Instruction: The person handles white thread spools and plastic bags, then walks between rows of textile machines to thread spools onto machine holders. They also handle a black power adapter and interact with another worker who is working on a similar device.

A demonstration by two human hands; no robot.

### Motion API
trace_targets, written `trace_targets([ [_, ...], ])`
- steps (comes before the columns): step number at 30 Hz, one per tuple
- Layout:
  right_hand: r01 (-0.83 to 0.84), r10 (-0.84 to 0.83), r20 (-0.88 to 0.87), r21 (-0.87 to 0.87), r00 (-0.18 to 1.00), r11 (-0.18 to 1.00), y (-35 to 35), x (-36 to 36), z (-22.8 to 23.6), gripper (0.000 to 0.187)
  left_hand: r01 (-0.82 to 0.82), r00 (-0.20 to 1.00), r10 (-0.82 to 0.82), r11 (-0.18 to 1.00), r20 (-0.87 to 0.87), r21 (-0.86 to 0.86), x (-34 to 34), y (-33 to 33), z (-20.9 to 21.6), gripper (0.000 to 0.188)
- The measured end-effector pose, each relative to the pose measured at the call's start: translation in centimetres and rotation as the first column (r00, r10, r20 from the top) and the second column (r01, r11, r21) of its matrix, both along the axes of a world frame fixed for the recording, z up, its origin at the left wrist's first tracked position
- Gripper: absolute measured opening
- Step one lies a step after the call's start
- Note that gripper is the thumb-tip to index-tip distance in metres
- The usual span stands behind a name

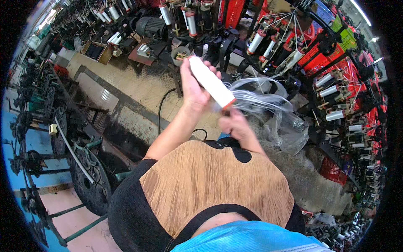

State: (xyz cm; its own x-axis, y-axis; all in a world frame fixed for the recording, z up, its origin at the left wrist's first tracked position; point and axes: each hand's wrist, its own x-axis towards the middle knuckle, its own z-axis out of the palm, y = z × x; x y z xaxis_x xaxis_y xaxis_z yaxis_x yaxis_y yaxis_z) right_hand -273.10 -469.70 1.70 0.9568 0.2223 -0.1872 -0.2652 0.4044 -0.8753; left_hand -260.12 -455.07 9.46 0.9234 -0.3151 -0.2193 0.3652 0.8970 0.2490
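Spool of white thread (211, 82) lies slantwise in the grasp of the left hand (196, 87), fingers and thumb around it, beyond the person's beige and black top (214, 176). Its orange-red end (228, 104) points down toward the right hand (237, 125). That hand is curled just by this end; blur hides whether it grips anything or touches the spool. Crumpled clear plastic (289, 130) sits to the right of both hands. Further off are a grey motor (151, 27), a round bucket (175, 58) and other white spools (256, 42).
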Motion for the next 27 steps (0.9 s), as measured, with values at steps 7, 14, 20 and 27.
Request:
trace_targets([
  [7, 0.484, -0.444, -0.192, 0.347, 0.875, 0.803, -12.8, -3.0, -4.5, 0.023, -0.546, 0.835, 0.524, 0.826, 0.164, 0.139, 4.5, 10.0, 0.6, 0.035],
  [14, 0.989, -0.972, -0.233, 0.132, -0.034, -0.066, -34.1, -16.8, -5.2, 0.018, -0.737, 0.676, 0.711, 0.662, 0.195, 0.14, 4.4, 17.5, -0.4, 0.037],
  [20, 0.77, -0.792, 0.061, 0.197, 0.608, 0.607, -20.1, -5.7, -1.9, 0.04, -0.288, 0.941, 0.244, 0.941, 0.235, 0.176, 1.8, 7.3, -0.8, 0.034],
  [27, -0.073, 0.097, -0.115, 0.197, 0.989, 0.978, 0.8, -0.8, -1.5, 0.049, -0.142, 0.979, 0.14, 0.99, 0.148, 0.006, 0.8, 1.5, 0.7, 0.031],
])
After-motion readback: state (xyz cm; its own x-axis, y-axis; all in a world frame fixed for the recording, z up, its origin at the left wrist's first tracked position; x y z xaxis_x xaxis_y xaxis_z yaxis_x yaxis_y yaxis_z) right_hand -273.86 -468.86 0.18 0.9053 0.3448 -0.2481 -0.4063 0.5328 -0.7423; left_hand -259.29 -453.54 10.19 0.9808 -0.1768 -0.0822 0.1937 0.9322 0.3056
